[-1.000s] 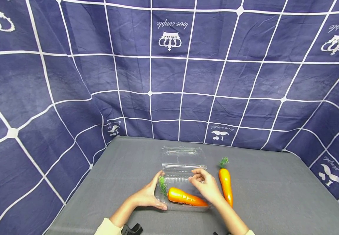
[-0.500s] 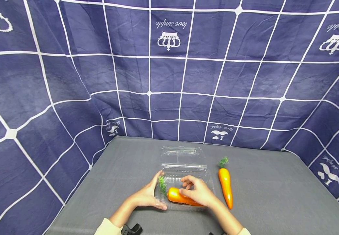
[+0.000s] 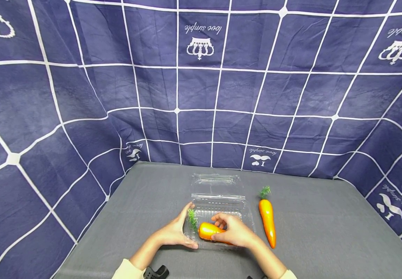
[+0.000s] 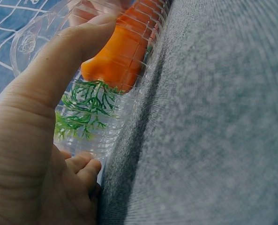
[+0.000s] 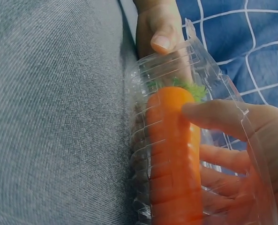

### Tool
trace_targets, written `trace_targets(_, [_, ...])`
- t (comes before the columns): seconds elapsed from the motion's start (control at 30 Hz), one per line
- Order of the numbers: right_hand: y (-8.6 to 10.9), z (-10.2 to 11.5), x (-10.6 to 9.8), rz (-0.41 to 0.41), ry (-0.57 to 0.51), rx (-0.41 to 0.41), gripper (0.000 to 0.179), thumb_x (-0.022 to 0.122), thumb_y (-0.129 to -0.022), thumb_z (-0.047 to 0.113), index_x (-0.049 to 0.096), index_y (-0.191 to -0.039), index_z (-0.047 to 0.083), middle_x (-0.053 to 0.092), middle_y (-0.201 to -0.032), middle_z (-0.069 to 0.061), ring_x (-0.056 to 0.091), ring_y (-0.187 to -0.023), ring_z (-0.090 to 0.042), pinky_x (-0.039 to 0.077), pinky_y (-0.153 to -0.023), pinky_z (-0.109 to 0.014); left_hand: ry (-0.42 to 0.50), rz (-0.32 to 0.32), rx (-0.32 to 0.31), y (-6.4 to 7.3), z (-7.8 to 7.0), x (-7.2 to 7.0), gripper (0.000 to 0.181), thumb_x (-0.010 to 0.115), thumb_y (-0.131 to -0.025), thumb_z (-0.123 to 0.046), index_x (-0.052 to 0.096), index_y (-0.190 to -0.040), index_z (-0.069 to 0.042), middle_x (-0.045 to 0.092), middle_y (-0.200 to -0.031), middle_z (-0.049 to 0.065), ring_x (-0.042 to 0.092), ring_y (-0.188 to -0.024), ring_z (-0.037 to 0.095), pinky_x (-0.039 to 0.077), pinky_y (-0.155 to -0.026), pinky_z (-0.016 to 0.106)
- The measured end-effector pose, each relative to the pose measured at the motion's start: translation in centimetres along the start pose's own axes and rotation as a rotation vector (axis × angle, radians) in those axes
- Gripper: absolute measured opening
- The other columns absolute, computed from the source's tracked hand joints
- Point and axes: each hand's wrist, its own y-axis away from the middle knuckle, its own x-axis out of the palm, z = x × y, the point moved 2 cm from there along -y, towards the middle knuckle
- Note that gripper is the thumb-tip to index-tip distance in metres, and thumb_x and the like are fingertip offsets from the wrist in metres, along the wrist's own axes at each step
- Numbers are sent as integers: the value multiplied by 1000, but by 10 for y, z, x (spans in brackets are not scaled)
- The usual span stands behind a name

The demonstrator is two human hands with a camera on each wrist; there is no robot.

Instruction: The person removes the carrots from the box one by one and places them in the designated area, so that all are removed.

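A clear plastic clamshell box (image 3: 202, 214) lies with its lid folded back. My left hand (image 3: 174, 233) holds its left side, thumb at the front corner and fingers toward the back. Inside, along the front wall, lies an orange carrot (image 3: 208, 231) whose green leafy top (image 4: 89, 105) points left. My right hand (image 3: 235, 231) reaches into the box and grips this carrot. In the right wrist view the thumb presses on its thick end, and the other fingers curve along its far side through the clear plastic. The carrot's thin end is hidden under the hand in the head view.
A second orange carrot (image 3: 267, 223) with a green top lies on the grey cloth to the right of the box. The lid (image 3: 217, 186) extends behind the box. A blue curtain (image 3: 222, 93) with white lines hangs around the back and sides.
My right hand has moved left and down from above the box's right side onto the carrot inside, closing around it. The left hand and the box have stayed in place.
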Motion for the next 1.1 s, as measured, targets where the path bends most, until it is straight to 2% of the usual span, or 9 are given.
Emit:
trace_targets(0.23, [0, 0, 2, 1, 81, -22, 45, 85, -71, 17, 66, -109, 3, 65, -92, 2, 58, -82, -10, 49, -74, -29, 1, 2, -10, 1, -1, 1, 133, 95, -59, -32, 7, -154, -2, 28, -155, 14, 28, -139, 35, 25, -109, 58])
trace_targets(0.6, [1, 0, 7, 13, 131, -39, 43, 87, -67, 11, 69, -106, 7, 67, -94, 4, 58, -83, -7, 49, -75, -28, 3, 5, -16, 2, 0, 1, 132, 95, -60, -32, 7, -154, -3, 27, -156, 14, 28, -139, 35, 25, -108, 59])
trace_targets(0.8, [2, 1, 3, -35, 97, -33, 44, 86, -70, 15, 69, -109, 7, 66, -97, 4, 58, -86, -10, 50, -76, -31, 1, 0, -24, 2, -1, 1, 133, 95, -59, -32, 6, -155, -4, 28, -156, 15, 29, -138, 34, 25, -109, 57])
trace_targets(0.9, [2, 2, 1, -71, 61, -37, 44, 86, -72, 15, 68, -111, 6, 67, -97, 3, 59, -86, -12, 50, -77, -33, -1, -1, -32, 2, -2, 1, 133, 95, -59, -32, 7, -154, -2, 27, -155, 21, 29, -138, 35, 25, -109, 57])
trace_targets(1.03, [1, 2, -1, -144, 21, -47, 45, 85, -72, 14, 68, -112, 4, 68, -99, 0, 60, -85, -14, 51, -76, -33, 1, 0, -35, 2, -2, 1, 135, 95, -59, -29, 4, -153, 2, 25, -152, 29, 29, -138, 40, 24, -109, 59])
trace_targets(1.1, [1, 2, -3, -195, 7, -48, 46, 86, -72, 15, 68, -113, 4, 68, -98, -1, 61, -84, -14, 52, -74, -32, 10, 3, -23, 2, -2, 1, 135, 95, -59, -27, 3, -153, 2, 25, -153, 29, 28, -139, 40, 24, -109, 59])
